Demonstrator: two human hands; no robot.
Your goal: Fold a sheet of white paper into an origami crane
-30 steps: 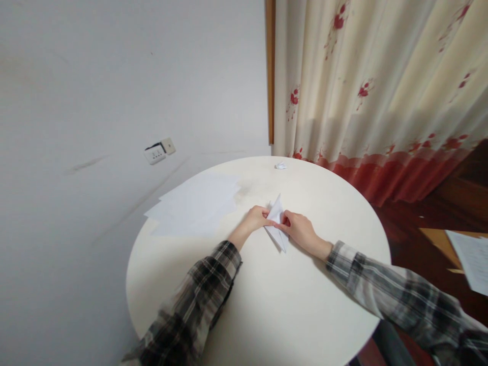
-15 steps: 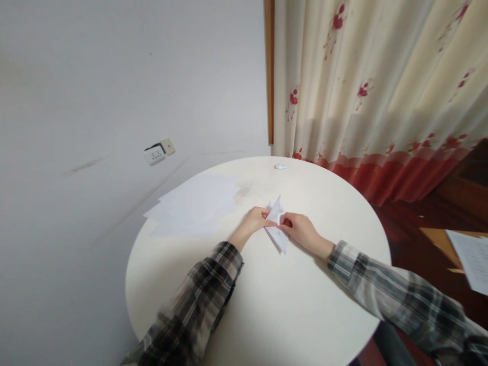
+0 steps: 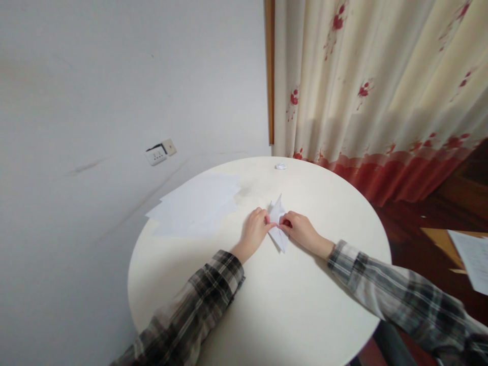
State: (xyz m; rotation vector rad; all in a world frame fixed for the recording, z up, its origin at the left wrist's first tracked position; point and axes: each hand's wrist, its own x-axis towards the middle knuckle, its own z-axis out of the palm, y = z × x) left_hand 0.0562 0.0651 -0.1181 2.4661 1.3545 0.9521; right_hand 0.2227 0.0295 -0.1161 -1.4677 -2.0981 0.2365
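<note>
My left hand (image 3: 254, 230) pinches one side of the folded white paper (image 3: 280, 239) and my right hand (image 3: 304, 232) pinches the other, fingertips close together near its middle, over the table (image 3: 290, 305) and to the right of the loose sheets (image 3: 194, 208). If I tug unevenly, I think the thin paper could tear along a crease; if either pinch slackens, the folds might spring open; pressing too hard could crumple its points.

My left hand (image 3: 254, 231) and right hand (image 3: 303, 232) pinch folded white paper (image 3: 277, 207) on round table (image 3: 297, 300). Loose sheets (image 3: 194, 206) left, small paper piece (image 3: 281, 166) near far edge, floral curtain (image 3: 385, 61) beyond.
</note>
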